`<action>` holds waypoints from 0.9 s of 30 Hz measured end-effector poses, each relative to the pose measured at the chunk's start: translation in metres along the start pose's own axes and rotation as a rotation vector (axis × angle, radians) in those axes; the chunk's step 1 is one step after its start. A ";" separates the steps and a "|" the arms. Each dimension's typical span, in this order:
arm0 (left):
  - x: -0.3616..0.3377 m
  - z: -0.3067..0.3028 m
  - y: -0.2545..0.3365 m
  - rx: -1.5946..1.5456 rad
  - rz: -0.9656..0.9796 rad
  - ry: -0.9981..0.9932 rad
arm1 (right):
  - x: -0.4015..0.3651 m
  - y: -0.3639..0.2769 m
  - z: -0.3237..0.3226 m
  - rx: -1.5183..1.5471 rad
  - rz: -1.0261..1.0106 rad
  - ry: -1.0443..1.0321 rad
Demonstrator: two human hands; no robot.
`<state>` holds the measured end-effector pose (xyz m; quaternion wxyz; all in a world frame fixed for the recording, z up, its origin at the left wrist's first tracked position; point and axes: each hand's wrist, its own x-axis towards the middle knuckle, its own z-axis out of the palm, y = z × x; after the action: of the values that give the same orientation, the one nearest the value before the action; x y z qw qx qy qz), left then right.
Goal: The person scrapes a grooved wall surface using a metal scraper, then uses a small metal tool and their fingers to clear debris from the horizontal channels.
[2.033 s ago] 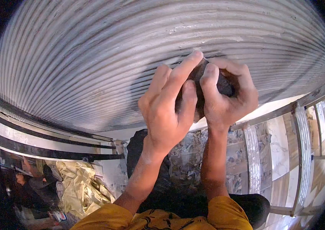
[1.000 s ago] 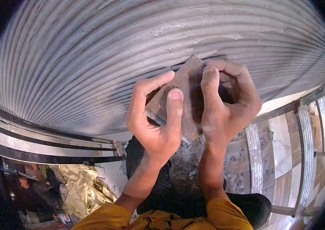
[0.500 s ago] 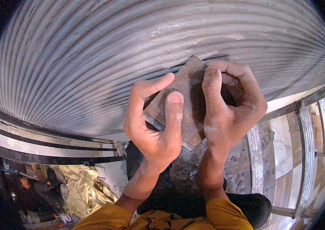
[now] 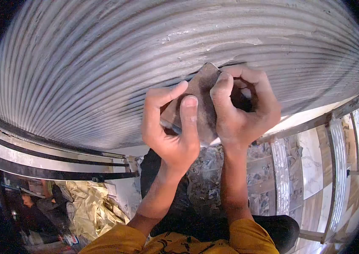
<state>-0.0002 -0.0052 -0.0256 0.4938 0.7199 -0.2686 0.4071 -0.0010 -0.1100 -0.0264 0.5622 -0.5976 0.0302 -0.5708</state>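
Observation:
A brown, dusty flat piece (image 4: 205, 91) with a pale corner is held at an angle against the grey ribbed surface (image 4: 154, 46). My left hand (image 4: 171, 127) grips its left side, thumb on the near face and forefinger curled along the edge. On the other side, my right hand (image 4: 245, 106) pinches the upper right edge between thumb and curled forefinger. Its remaining fingers are bent, partly in shadow. What lies behind the piece is hidden.
Crumpled gold sheet (image 4: 93, 207) lies at lower left, near a person in dark clothing (image 4: 40, 211). Metal bars (image 4: 338, 178) stand at the right over a tiled floor (image 4: 312, 169). Debris (image 4: 205, 178) is scattered below my hands.
My right hand has shifted left and slightly down, its fingers curled in a rounder shape. The top corner of the flat piece has moved slightly left. My left hand has barely moved.

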 end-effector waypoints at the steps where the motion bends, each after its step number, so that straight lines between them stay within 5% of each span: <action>1: 0.001 0.002 -0.005 0.001 0.048 0.028 | -0.002 0.003 0.002 0.003 0.000 0.000; 10: 0.009 0.004 -0.012 -0.006 0.125 0.073 | -0.007 0.020 0.010 0.028 -0.272 0.092; 27: 0.009 -0.011 0.006 -0.127 -0.027 -0.035 | 0.000 -0.019 -0.004 0.035 0.109 -0.021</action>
<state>-0.0036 0.0028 -0.0136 0.5392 0.6978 -0.2928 0.3697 -0.0152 -0.1053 -0.0146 0.6033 -0.5911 0.0467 -0.5334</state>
